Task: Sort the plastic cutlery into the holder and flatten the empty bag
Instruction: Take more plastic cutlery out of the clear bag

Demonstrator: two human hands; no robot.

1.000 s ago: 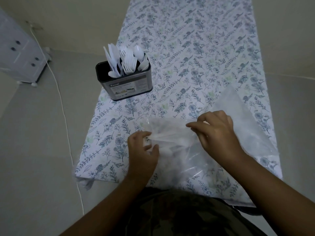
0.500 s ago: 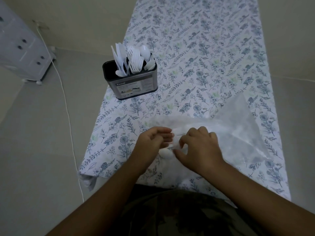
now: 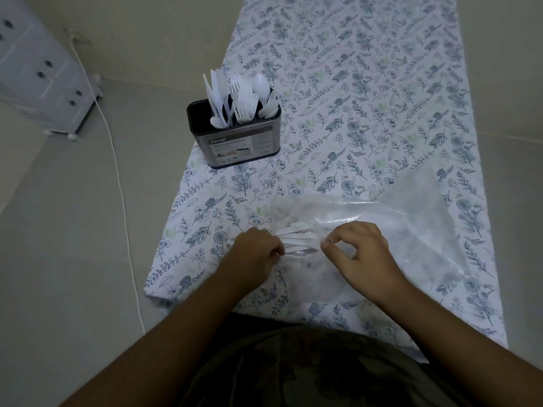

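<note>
A dark metal cutlery holder (image 3: pixel 235 145) stands at the left edge of the floral tablecloth, filled with white plastic knives, forks and spoons (image 3: pixel 239 102). Near the front of the table lies a clear plastic bag (image 3: pixel 405 218). My left hand (image 3: pixel 255 254) grips a fanned bunch of white cutlery handles (image 3: pixel 296 237) that stick out from the bag's mouth. My right hand (image 3: pixel 357 249) pinches the bag's plastic right beside those handles. The cutlery ends inside my left fist are hidden.
The floral tablecloth (image 3: pixel 367 92) runs away from me down a narrow table. A white drawer unit (image 3: pixel 38 74) stands on the floor at the far left, with a white cord (image 3: pixel 117 171) trailing along the floor beside the table.
My left hand has drawn a bunch of white cutlery out of the bag toward the left. My right hand has shifted right and now pinches the bag's edge.
</note>
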